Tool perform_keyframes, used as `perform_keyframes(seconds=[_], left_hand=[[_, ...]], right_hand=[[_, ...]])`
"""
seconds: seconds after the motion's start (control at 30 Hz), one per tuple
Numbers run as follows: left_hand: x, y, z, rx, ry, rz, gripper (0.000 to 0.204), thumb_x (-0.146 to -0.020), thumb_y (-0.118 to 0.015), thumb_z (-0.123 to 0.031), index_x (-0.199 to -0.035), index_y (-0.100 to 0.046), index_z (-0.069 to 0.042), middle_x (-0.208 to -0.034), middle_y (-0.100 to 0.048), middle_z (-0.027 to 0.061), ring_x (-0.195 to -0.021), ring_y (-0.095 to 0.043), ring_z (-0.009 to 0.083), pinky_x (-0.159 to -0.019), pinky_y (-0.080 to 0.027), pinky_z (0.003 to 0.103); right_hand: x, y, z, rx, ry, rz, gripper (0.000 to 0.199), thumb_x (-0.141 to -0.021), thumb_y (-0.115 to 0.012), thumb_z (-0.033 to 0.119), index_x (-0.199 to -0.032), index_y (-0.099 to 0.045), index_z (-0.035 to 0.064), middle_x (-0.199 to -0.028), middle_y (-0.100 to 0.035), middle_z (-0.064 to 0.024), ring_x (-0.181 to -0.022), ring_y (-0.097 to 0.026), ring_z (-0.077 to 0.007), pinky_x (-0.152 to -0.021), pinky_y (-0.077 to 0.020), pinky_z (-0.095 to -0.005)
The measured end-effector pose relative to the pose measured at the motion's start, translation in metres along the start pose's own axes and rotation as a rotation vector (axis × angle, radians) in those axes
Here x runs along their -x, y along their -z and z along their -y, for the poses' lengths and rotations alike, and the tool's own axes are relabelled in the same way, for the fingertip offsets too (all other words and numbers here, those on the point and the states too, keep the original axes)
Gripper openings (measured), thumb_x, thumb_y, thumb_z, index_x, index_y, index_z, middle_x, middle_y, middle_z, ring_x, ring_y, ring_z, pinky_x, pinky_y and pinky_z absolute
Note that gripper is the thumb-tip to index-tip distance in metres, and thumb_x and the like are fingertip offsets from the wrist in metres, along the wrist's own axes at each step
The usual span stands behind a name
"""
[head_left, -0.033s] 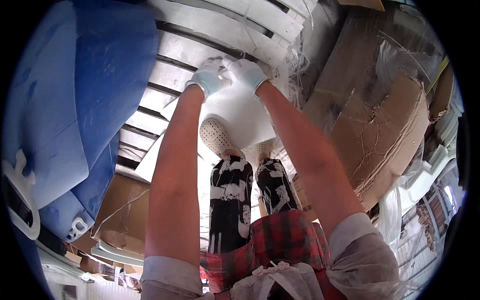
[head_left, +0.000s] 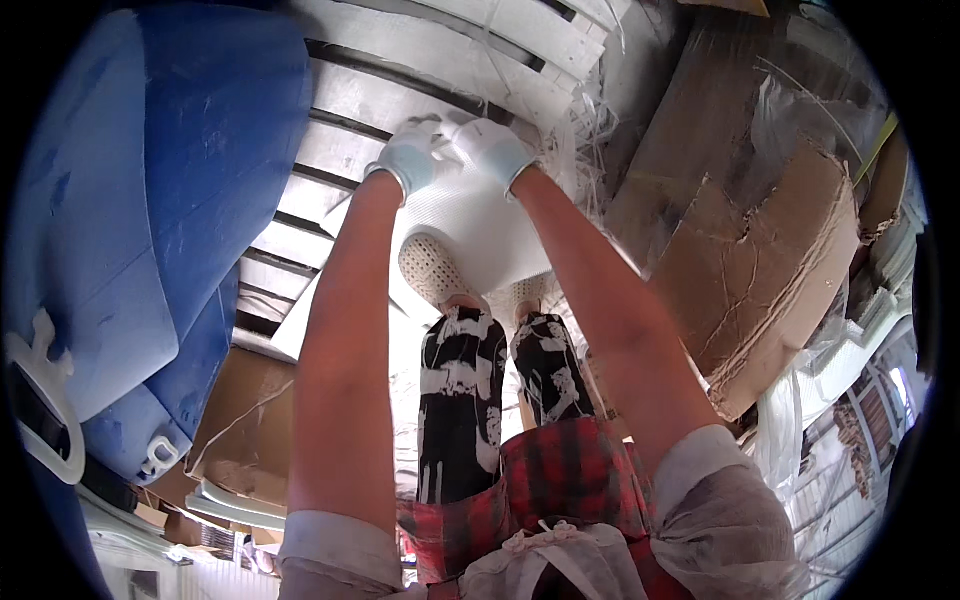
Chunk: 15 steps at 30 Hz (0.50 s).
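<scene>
A white sheet with a fine textured surface (head_left: 490, 225) hangs or lies in front of my feet, bright in the middle of the view. At its far end my left hand (head_left: 411, 155), in a white glove with a pale blue cuff, has its fingers curled in at the sheet. Close beside it my right hand (head_left: 484, 150), gloved alike, bends over the same end, and its fingertips are partly hidden. Both hands appear closed on the sheet, a small gap between them. A cream shoe with holes (head_left: 430, 270) stands just below the sheet.
White slats with dark gaps (head_left: 335, 150) run beneath and beyond the hands. Large blue plastic sheets or panels (head_left: 220, 130) stand at the left, near a white plastic handle (head_left: 55, 410). Torn brown cardboard (head_left: 765, 270) and tangled clear plastic film (head_left: 590, 140) are at the right.
My left hand and forearm have shifted very slightly to the left. The right hand and the sheet are nearly where they were.
</scene>
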<state>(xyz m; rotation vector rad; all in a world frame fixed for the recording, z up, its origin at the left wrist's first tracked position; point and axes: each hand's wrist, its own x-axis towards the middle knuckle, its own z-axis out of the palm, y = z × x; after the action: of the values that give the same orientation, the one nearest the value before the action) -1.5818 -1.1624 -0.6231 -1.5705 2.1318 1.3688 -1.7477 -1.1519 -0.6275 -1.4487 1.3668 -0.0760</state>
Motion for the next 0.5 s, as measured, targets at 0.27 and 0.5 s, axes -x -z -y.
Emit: perform_keyframes(seconds=[0.27,0.5], left_hand=[[0.121,-0.039,-0.004,-0.127,-0.3,-0.355,0.025,-0.081,-0.055,-0.009,-0.104,-0.063,-0.006,-0.095,-0.063,0.0172,-0.091,-0.058,0.0331,-0.082,-0.047,0.04],[0.175,-0.073,0.001,0.034,0.012,-0.423,0.043,-0.078,-0.067,-0.017,-0.116,-0.056,-0.001,-0.12,-0.055,0.0149,-0.111,-0.05,0.0356,-0.095,-0.042,0.039]], right_hand=[[0.132,-0.075,0.066,0.042,-0.069,-0.308,0.043,-0.081,-0.06,0.034,-0.111,-0.06,0.0022,-0.113,-0.059,-0.0173,-0.108,-0.054,-0.0309,-0.093,-0.0403,-0.0409],[0.153,-0.076,0.03,0.255,0.128,-0.051,0.045,-0.084,-0.06,0.033,-0.118,-0.054,0.0032,-0.118,-0.054,-0.015,-0.115,-0.047,-0.0322,-0.1,-0.0362,-0.0434]])
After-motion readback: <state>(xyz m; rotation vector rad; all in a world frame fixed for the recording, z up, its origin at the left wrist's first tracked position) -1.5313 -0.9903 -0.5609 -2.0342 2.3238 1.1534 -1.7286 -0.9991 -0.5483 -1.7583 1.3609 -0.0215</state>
